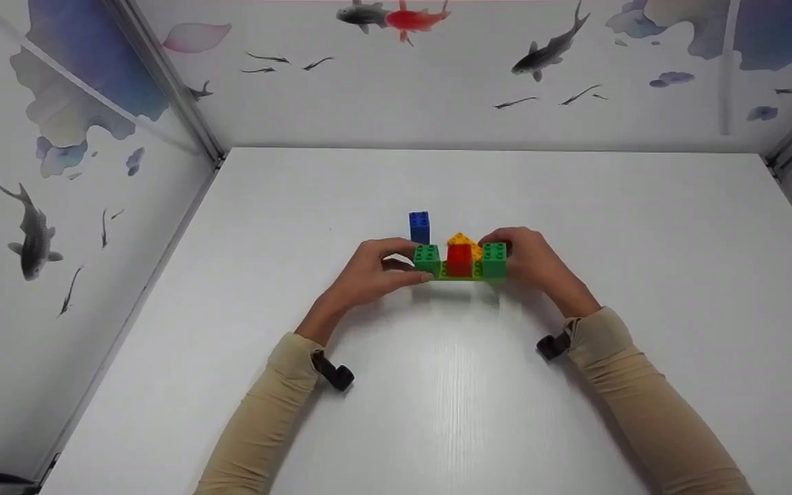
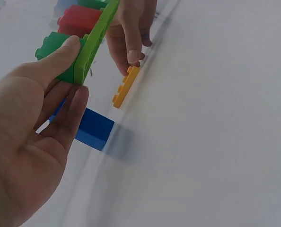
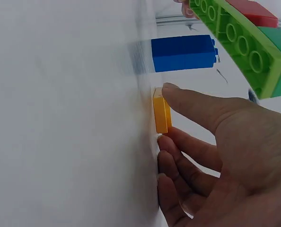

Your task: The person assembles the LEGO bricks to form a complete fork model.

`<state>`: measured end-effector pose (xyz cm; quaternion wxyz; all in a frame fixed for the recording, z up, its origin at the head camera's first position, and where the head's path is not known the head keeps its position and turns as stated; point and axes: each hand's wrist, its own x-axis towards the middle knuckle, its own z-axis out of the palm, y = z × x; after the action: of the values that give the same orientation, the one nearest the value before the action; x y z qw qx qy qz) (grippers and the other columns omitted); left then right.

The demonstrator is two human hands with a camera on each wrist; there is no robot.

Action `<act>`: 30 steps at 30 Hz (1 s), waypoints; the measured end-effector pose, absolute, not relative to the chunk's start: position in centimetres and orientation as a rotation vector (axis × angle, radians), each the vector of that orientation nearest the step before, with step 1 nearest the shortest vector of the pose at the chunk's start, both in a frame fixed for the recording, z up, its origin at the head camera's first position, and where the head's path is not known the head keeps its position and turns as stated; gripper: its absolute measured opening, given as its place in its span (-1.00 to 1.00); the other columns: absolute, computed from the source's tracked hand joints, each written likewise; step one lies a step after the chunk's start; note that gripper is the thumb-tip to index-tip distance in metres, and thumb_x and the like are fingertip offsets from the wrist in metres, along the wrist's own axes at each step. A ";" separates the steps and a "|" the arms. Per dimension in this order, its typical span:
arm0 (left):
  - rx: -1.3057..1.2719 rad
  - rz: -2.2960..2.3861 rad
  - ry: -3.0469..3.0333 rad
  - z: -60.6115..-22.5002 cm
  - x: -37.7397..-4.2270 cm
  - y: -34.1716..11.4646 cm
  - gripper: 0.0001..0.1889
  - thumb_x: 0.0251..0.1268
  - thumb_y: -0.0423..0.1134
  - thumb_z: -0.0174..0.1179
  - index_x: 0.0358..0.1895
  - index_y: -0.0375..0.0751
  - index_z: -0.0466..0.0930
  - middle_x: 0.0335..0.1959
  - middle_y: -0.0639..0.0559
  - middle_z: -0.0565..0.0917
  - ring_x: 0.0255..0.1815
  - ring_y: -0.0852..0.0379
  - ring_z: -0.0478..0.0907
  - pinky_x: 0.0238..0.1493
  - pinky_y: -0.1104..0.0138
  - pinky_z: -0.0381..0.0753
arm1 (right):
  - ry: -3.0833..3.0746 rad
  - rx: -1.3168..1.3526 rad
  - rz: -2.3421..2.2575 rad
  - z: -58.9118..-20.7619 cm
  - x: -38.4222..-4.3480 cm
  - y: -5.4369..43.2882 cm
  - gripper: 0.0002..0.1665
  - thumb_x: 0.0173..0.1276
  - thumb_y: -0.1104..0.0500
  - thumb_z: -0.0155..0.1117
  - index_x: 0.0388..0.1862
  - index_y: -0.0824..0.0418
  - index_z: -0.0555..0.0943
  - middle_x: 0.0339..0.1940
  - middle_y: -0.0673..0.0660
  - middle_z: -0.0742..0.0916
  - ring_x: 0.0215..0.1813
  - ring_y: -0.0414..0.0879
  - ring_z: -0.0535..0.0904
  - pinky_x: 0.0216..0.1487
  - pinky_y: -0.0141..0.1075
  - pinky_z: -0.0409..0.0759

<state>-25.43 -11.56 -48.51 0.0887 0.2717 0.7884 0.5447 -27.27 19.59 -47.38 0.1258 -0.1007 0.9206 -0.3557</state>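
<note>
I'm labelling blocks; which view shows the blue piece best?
The right wrist view: the blue piece appears unobstructed, its long side exposed. The head view shows its studded top but hides its base; in the left wrist view, the left hand partly covers it.

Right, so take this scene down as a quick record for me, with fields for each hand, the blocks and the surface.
Left hand: grips one end of the light green plate
Plate position: raised off the table
On plate: green block, red block, green block, in a row
Right hand: pinches the yellow piece
Yellow piece position: low at the tabletop
Blue block: upright on the table, touched by neither hand
Surface: white table
</note>
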 end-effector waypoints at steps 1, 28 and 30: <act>0.805 1.641 2.347 -48.5 -25.4 -11.5 -0.58 0.36 -0.05 0.54 0.23 0.00 0.78 0.09 0.07 0.80 0.11 0.09 0.72 0.21 0.27 0.80 | 2.689 -0.270 -1.019 -47.3 -27.3 19.4 -0.46 0.47 0.41 0.34 0.41 0.33 0.63 0.39 0.39 0.67 0.36 0.28 0.54 0.53 0.21 0.54; 0.752 1.827 2.629 -47.8 -24.8 -9.7 -0.52 0.41 -0.10 0.49 0.34 -0.05 0.70 0.18 0.06 0.78 0.20 0.13 0.70 0.33 0.06 0.76 | 2.780 -0.544 -0.892 -47.0 -21.9 20.6 -0.62 0.44 0.19 0.52 0.20 0.18 0.80 0.01 0.12 0.84 -0.06 0.00 0.69 0.02 -0.16 0.73; 0.760 1.824 2.630 -47.8 -24.6 -9.5 -0.52 0.41 -0.12 0.49 0.35 -0.06 0.70 0.19 0.06 0.79 0.20 0.12 0.71 0.33 0.07 0.76 | 2.786 -0.565 -0.845 -46.9 -21.2 20.5 -0.62 0.42 0.16 0.55 0.18 0.16 0.82 -0.02 0.07 0.85 -0.09 -0.04 0.68 0.00 -0.18 0.73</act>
<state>-24.64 -9.51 -47.80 -0.0738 0.2303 0.7973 0.5530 -21.16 20.48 -46.90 0.0877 -0.1899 0.9358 -0.2839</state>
